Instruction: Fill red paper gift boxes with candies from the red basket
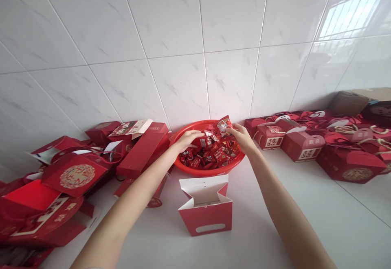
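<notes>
A red plastic basket [208, 172] full of small red wrapped candies [210, 157] stands against the wall. Over its left side, my left hand [187, 140] reaches in with fingers stretched and thumb apart. A red and white packet [205, 141] lies right at those fingertips; whether they touch it I cannot tell. At the basket's right rim, my right hand [241, 136] pinches a red candy packet [224, 123] with a white printed front, raised above the pile. Between my forearms, in front of the basket, an open red gift box [207, 216] stands upright, its white lining showing.
Red gift boxes and bags [79, 175] are heaped on the left. Several closed red boxes [302, 145] with rope handles line the right side, a brown cardboard box [348, 103] behind them. A white tiled wall [177, 77] rises behind the white tabletop [253, 224].
</notes>
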Available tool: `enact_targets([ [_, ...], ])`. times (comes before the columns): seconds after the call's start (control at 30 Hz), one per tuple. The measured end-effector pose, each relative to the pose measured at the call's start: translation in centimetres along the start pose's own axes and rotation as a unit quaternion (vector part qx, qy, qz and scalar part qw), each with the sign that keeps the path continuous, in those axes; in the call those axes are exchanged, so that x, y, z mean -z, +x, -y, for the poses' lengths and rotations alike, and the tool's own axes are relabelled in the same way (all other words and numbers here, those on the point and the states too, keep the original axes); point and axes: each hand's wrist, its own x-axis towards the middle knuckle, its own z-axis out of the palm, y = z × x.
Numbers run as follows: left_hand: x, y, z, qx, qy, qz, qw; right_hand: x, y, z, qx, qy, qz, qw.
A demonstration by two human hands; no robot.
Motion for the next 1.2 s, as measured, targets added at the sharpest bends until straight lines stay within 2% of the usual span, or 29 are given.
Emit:
enact_targets([
  [0.23,0.19,0.43,0.04,0.047,-0.128,-0.023,0.990,0.10,0.13,-0.16,-0.002,-0.002,-0.001,1.000],
  [0.53,0.25,0.19,0.35,0.030,-0.112,-0.013,0.993,0.04,0.07,-0.05,-0.001,-0.004,-0.004,1.000],
  [0.67,0.17,0.26,0.47,0.003,-0.043,0.002,0.999,0.03,0.09,-0.05,-0.002,-0.006,-0.005,1.000],
  [0.8,-0.07,0.20,0.71,-0.020,0.096,0.043,0.994,0.00,0.10,-0.03,-0.003,-0.006,0.001,1.000],
  [0.97,-0.41,0.02,0.84,-0.049,0.278,0.105,0.954,0.00,0.10,-0.12,-0.001,-0.007,0.003,1.000],
  [1.1,-0.36,0.02,0.90,-0.046,0.377,0.114,0.918,0.01,0.11,-0.23,0.000,-0.007,0.000,1.000],
  [1.2,-0.13,-0.24,0.85,-0.055,0.409,0.109,0.904,-0.02,0.10,-0.25,0.000,-0.006,0.000,1.000],
])
